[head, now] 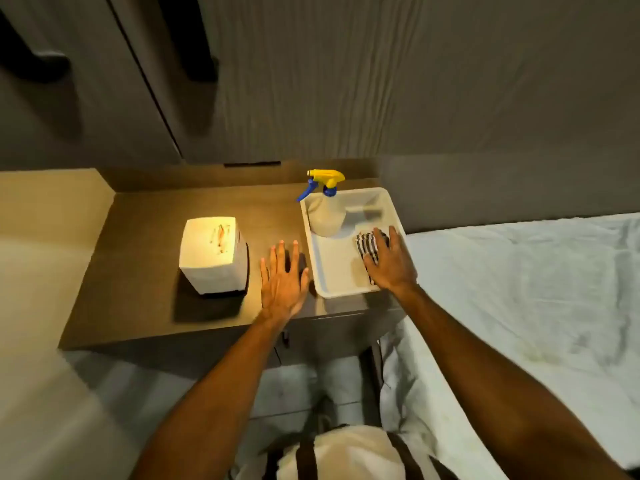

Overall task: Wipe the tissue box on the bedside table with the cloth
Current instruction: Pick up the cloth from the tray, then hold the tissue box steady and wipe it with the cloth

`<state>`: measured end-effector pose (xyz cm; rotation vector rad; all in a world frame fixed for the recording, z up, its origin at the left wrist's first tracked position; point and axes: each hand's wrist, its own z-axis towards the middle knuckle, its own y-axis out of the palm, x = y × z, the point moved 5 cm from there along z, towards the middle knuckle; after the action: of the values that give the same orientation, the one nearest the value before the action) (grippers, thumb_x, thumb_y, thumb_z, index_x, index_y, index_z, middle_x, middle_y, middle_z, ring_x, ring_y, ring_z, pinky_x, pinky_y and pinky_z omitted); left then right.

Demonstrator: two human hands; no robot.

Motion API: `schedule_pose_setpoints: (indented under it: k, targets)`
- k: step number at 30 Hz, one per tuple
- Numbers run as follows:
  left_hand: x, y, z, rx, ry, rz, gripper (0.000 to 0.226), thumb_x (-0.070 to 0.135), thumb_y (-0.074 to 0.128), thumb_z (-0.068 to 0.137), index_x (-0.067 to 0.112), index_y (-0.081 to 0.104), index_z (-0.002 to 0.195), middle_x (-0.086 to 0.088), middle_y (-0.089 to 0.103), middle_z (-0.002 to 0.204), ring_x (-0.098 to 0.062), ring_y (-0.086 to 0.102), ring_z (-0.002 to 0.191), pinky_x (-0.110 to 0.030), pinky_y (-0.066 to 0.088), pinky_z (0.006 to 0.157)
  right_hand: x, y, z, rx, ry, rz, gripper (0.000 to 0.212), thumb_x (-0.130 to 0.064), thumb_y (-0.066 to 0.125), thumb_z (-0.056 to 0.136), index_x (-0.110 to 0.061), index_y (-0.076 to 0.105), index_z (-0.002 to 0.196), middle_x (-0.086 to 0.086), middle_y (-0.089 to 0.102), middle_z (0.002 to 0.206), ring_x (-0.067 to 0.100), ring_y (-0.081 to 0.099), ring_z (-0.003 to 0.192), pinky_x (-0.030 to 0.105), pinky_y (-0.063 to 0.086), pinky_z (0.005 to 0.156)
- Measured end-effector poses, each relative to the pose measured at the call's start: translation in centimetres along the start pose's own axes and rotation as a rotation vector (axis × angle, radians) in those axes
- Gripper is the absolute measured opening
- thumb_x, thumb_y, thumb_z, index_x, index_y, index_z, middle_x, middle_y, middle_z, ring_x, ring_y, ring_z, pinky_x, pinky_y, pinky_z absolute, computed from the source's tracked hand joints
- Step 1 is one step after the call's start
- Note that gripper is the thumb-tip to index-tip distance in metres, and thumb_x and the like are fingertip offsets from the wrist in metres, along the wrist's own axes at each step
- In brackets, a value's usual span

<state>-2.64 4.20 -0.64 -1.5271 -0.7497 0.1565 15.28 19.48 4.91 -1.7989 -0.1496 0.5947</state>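
A white tissue box (pixel 211 252) with a slot on top stands upright on the brown bedside table (pixel 138 271), lit by warm light. A dark and white striped cloth (pixel 365 247) lies in a white tray (pixel 332 275) at the table's right side. My right hand (pixel 389 263) rests flat on the cloth, fingers spread, covering most of it. My left hand (pixel 282 280) lies flat on the table between the box and the tray, fingers apart, holding nothing.
A spray bottle (pixel 325 209) with a yellow and blue trigger stands at the tray's far end. A bed with a white sheet (pixel 519 306) lies to the right. Dark wall panels rise behind the table, and a beige ledge (pixel 45 209) is at the left.
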Motion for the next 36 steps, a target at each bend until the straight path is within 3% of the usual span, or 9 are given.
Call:
schedule_pose_setpoints:
  k: [5,12,16,19,21,24,27,31,36]
  targets:
    - [-0.2,2.2,1.9,-0.068,-0.092,0.056,0.069,0.049,0.024,0.108,0.021,-0.005,0.164,-0.013,-0.009,0.173,-0.035,-0.008,0.16,-0.057,0.003,0.13,1.2,1.8,2.2,-0.243,-0.036,-0.1,0.084,-0.054,0.051,0.101,-0.025,0.004,0.165,0.005,0.001,0.175,0.034,0.013,0.16,0.057,0.026,0.127]
    - [-0.5,3.6,1.4,0.012,-0.076,0.134,0.076,0.055,0.026,0.106,0.021,-0.01,0.163,-0.012,-0.014,0.172,-0.034,-0.01,0.16,-0.055,0.0,0.131,1.7,2.9,2.5,-0.18,-0.036,-0.211,0.086,-0.026,0.065,0.099,-0.032,0.009,0.164,-0.001,0.009,0.175,0.037,0.027,0.157,0.063,0.041,0.115]
    - [-0.3,3.0,1.4,-0.011,-0.093,0.064,0.072,0.051,0.024,0.107,0.018,-0.008,0.163,-0.013,-0.012,0.172,-0.034,-0.011,0.16,-0.056,0.003,0.13,2.1,1.9,2.8,-0.144,-0.037,-0.156,0.076,-0.024,0.061,0.102,-0.034,0.019,0.163,0.004,0.032,0.168,0.041,0.046,0.145,0.061,0.044,0.113]
    - [0.4,0.0,-0.2,0.171,-0.072,-0.096,0.069,0.044,0.029,0.109,0.016,0.0,0.164,-0.011,-0.006,0.173,-0.029,-0.009,0.161,-0.053,0.004,0.131,1.5,-0.3,1.8,0.002,-0.059,0.005,0.062,-0.038,0.059,0.102,-0.034,0.032,0.158,0.008,0.056,0.15,0.04,0.061,0.129,0.058,0.048,0.109]
    - [1.3,-2.8,-2.3,0.358,0.062,-0.136,0.066,0.039,0.033,0.108,0.016,0.006,0.164,-0.007,0.0,0.174,-0.025,-0.005,0.161,-0.046,0.001,0.133,0.2,-1.8,-0.1,0.119,-0.122,0.078,0.061,-0.037,0.062,0.101,-0.035,0.038,0.156,0.007,0.065,0.141,0.037,0.067,0.12,0.057,0.054,0.102]
    - [1.1,-7.7,-4.1,0.585,0.228,-0.089,0.063,0.035,0.037,0.107,0.018,0.015,0.164,-0.006,0.012,0.173,-0.025,0.005,0.162,-0.044,0.004,0.133,-4.2,-2.8,-2.9,0.199,-0.272,0.243,0.059,-0.033,0.063,0.1,-0.035,0.042,0.155,0.005,0.068,0.138,0.029,0.071,0.114,0.052,0.06,0.097]
    - [-3.1,-13.1,-3.5,0.69,0.142,-0.093,0.059,0.029,0.038,0.106,0.015,0.024,0.162,-0.01,0.023,0.171,-0.027,0.014,0.161,-0.047,0.013,0.132,-11.1,-2.5,-4.2,0.226,-0.413,0.333,0.056,-0.026,0.061,0.102,-0.033,0.044,0.155,0.0,0.056,0.153,0.025,0.068,0.122,0.039,0.057,0.101]
    - [-11.9,-16.0,-1.4,0.447,-0.069,-0.071,0.058,0.025,0.036,0.108,0.009,0.022,0.162,-0.013,0.02,0.171,-0.03,0.012,0.16,-0.048,0.01,0.132,-21.0,-0.7,-6.0,0.186,-0.542,0.453,0.056,-0.027,0.059,0.102,-0.032,0.043,0.156,0.0,0.055,0.155,0.023,0.065,0.125,0.025,0.055,0.094]
    - [-16.8,-14.5,-0.2,0.121,0.012,-0.057,0.056,0.019,0.038,0.109,0.009,0.02,0.161,-0.011,0.017,0.171,-0.028,0.008,0.161,-0.046,0.004,0.132,-28.0,3.7,-7.9,0.166,-0.571,0.237,0.05,-0.041,0.043,0.107,-0.032,0.041,0.156,0.001,0.045,0.161,0.026,0.056,0.133,0.036,0.056,0.093]
